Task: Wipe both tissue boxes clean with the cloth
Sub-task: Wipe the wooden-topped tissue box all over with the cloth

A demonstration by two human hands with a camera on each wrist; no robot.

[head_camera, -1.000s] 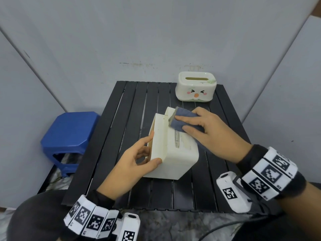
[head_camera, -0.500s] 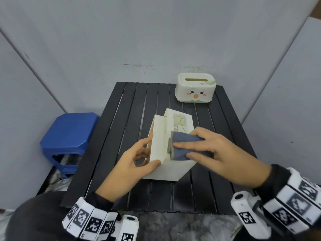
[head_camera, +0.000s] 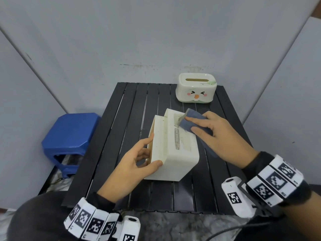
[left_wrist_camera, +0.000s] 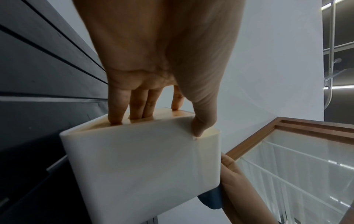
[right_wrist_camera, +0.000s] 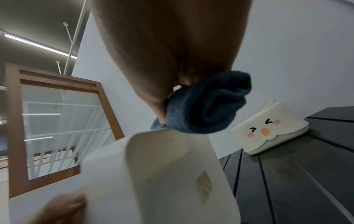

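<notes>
A plain cream tissue box (head_camera: pixel 175 150) lies tilted on its side in the middle of the black slatted table (head_camera: pixel 132 105). My left hand (head_camera: pixel 139 164) grips its near left edge, thumb on the upper face and fingers inside the open underside (left_wrist_camera: pixel 134 109). My right hand (head_camera: pixel 213 133) holds a folded blue cloth (head_camera: pixel 192 123) pressed on the far end of the box's upper face (right_wrist_camera: pixel 203 106). A second cream tissue box with a cartoon face (head_camera: pixel 196 90) stands upright at the table's far right (right_wrist_camera: pixel 268 128).
A blue plastic stool (head_camera: pixel 69 136) stands left of the table. Grey wall panels close in behind and on both sides. The table's near edge lies just in front of my wrists.
The right hand with the cloth slid from the far end of the box to its near part, then back to the far end. The left hand kept its grip.
</notes>
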